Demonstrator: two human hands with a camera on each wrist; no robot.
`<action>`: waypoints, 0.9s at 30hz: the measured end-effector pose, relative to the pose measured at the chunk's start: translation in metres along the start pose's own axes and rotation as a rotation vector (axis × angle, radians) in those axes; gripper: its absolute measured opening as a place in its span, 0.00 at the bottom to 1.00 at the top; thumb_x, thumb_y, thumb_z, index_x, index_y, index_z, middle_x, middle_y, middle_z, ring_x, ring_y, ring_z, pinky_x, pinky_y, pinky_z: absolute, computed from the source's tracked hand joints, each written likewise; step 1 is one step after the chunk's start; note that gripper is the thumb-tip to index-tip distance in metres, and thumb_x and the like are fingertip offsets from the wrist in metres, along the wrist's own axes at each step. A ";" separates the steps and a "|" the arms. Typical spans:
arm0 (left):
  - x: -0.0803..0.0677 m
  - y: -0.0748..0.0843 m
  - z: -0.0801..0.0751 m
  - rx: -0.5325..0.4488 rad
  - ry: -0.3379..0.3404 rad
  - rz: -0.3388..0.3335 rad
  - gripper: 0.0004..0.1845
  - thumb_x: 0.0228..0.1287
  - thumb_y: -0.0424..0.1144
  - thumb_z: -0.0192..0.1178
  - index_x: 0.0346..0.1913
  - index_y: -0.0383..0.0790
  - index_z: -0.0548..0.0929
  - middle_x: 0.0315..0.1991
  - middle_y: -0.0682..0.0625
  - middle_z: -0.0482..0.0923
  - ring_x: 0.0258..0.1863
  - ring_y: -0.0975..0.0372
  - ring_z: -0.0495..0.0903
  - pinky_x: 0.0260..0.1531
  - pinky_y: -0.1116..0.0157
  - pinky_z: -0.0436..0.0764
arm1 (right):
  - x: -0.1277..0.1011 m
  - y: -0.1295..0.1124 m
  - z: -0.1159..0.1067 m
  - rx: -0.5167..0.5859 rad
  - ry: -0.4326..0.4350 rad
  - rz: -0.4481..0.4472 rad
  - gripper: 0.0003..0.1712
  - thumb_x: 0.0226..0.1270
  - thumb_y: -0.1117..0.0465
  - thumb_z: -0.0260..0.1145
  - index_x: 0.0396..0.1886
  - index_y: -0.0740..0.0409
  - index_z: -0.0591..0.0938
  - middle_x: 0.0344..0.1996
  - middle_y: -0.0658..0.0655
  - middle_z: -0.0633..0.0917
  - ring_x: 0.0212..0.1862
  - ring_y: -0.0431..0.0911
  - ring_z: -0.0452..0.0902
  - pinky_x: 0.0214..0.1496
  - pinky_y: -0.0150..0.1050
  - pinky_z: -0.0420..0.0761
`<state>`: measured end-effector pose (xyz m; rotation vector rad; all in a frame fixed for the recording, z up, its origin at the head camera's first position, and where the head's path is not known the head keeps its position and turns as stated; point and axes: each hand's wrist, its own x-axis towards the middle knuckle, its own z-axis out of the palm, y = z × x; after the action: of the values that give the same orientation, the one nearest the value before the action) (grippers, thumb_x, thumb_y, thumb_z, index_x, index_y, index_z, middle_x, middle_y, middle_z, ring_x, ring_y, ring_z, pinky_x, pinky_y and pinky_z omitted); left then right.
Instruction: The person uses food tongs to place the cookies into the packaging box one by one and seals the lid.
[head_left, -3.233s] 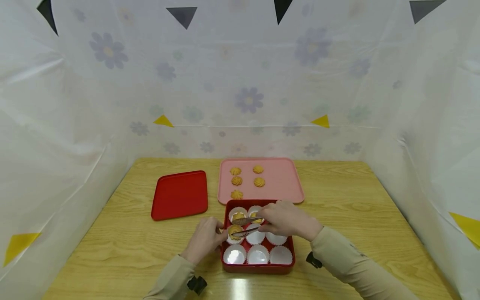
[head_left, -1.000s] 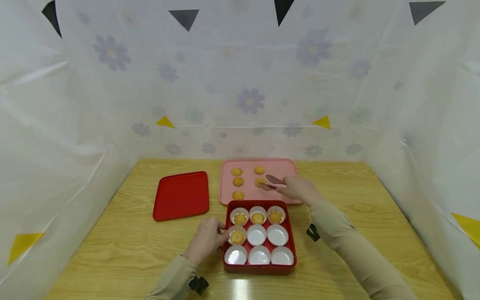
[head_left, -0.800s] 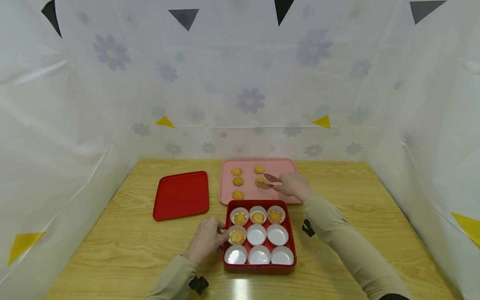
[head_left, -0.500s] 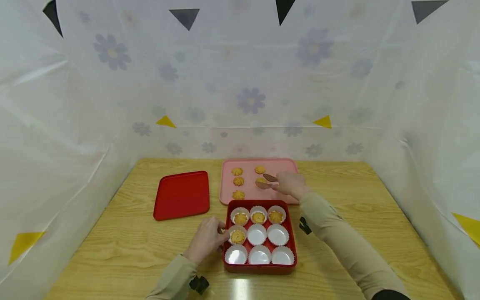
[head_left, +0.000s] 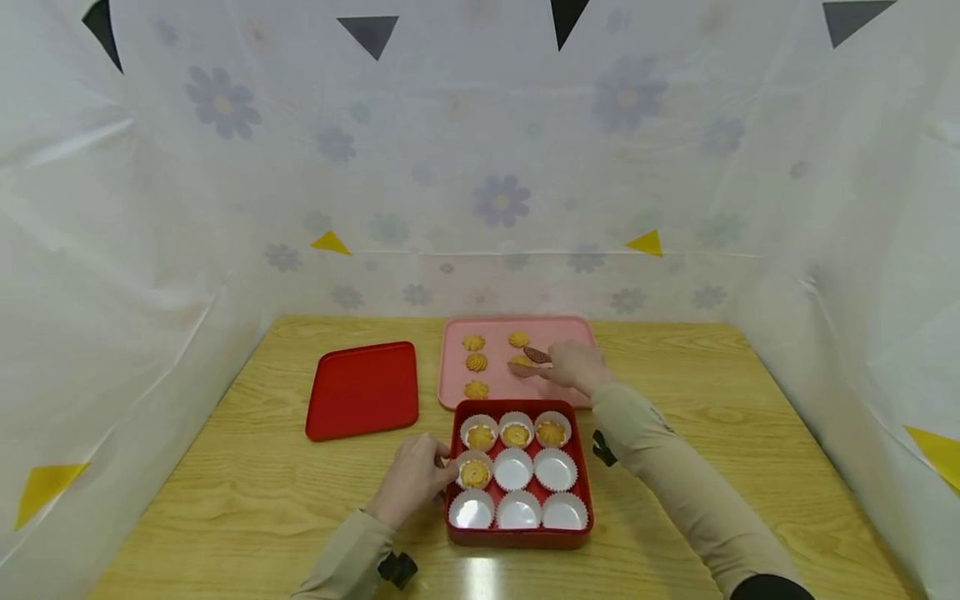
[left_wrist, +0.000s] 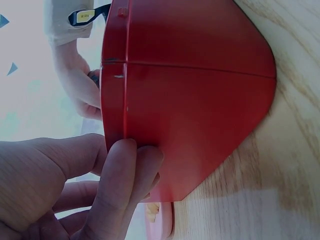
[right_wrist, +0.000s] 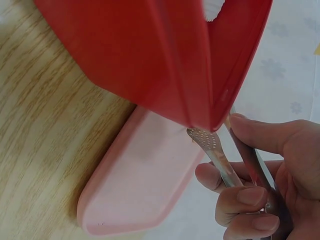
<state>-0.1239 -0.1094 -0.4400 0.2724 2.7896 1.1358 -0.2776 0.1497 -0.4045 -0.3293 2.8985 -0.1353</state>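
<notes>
Right hand [head_left: 573,367] grips tongs [head_left: 534,357] around the tray's [head_left: 570,333] three-o'clock cookie [head_left: 521,362], ready to lift, while left hand [head_left: 411,479] pinches the box [head_left: 517,537] rim.

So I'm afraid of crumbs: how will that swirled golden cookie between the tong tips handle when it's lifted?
The swirled golden cookie looks small and probably light. Its piped ridges seem brittle, so a hard squeeze from the metal tongs in the right hand may chip it. Flat on the pink plastic tray, it's unlikely to roll.
</notes>
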 end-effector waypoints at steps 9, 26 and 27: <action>-0.001 -0.001 0.000 -0.002 0.011 0.015 0.12 0.60 0.30 0.65 0.19 0.36 0.81 0.16 0.51 0.79 0.12 0.67 0.74 0.13 0.71 0.74 | 0.000 -0.003 -0.001 -0.013 -0.006 0.001 0.19 0.72 0.44 0.63 0.33 0.55 0.79 0.25 0.52 0.77 0.29 0.46 0.71 0.29 0.41 0.69; -0.002 0.000 0.001 -0.029 0.008 0.013 0.11 0.60 0.29 0.64 0.20 0.35 0.82 0.16 0.49 0.81 0.12 0.65 0.78 0.13 0.71 0.75 | 0.001 -0.002 0.000 0.005 -0.015 0.002 0.18 0.73 0.47 0.62 0.31 0.55 0.77 0.24 0.52 0.76 0.28 0.46 0.70 0.30 0.41 0.68; -0.002 0.000 0.001 -0.029 0.007 0.013 0.10 0.60 0.29 0.64 0.21 0.35 0.83 0.16 0.49 0.81 0.12 0.65 0.78 0.13 0.71 0.75 | 0.001 -0.002 0.000 0.005 -0.014 -0.001 0.18 0.73 0.47 0.62 0.31 0.55 0.77 0.24 0.52 0.76 0.28 0.46 0.70 0.30 0.41 0.68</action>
<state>-0.1223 -0.1090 -0.4406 0.2851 2.7793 1.1811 -0.2779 0.1480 -0.4042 -0.3288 2.8840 -0.1394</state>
